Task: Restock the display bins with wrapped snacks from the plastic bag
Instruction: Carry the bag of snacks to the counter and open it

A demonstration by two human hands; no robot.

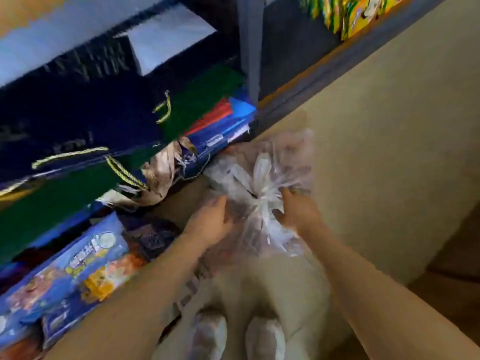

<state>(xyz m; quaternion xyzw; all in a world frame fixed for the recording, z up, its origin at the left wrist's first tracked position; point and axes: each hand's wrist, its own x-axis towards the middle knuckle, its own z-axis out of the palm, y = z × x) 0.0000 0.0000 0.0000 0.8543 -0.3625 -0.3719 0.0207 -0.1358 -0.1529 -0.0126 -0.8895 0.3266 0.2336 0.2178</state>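
Note:
A clear plastic bag (262, 175) with wrapped snacks inside sits on the beige floor in front of me, its top gathered into a white knot. My left hand (210, 219) presses against the bag's left side with fingers curled into the plastic. My right hand (296, 209) grips the plastic on the right side, near the knot. The frame is blurred, so the snacks inside show only as reddish smears.
Low shelving runs along the left with dark blue and green gift bags (85, 131) and blue snack packs (75, 266). A grey shelf post (250, 48) stands behind the bag. Yellow-green packets (348, 14) hang at top right. My two shoes (239, 336) are below.

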